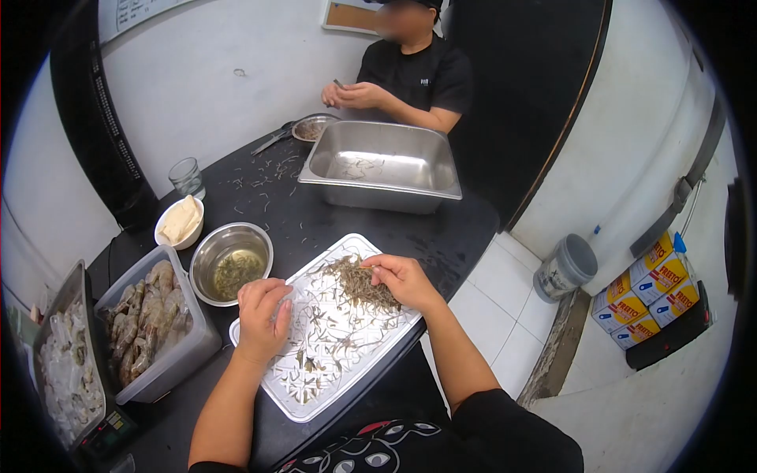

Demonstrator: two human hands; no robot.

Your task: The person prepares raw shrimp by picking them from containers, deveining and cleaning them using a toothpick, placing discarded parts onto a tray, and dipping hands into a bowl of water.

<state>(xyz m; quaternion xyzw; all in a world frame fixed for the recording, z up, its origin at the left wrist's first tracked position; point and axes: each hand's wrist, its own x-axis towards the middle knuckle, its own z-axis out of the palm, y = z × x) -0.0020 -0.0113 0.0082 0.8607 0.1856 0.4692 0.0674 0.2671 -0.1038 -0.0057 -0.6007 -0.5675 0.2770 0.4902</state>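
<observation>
A white ribbed plastic tray (pixel 323 394) lies at the near edge of the table, scattered with thin grey-brown strands and small greenish bits. A tangled heap of these strands (pixel 359 288) sits in its upper right part. My right hand (pixel 402 282) is at the heap, thumb and fingers pinched together; what is between the fingertips is too small to make out. Over the tray's left edge is my left hand (pixel 264 315), fingers loosely bent and apart, with nothing visible in it. Just beyond it stands a steel bowl (pixel 201 268) with greenish bits in liquid.
Left are a plastic tub of large shrimp (pixel 146 331), a container of ice (pixel 71 370), a white bowl (pixel 169 240) with a pale cloth and a glass (pixel 186 177). A deep steel pan (pixel 378 189) stands opposite, before a seated person (pixel 418 79) handling something small.
</observation>
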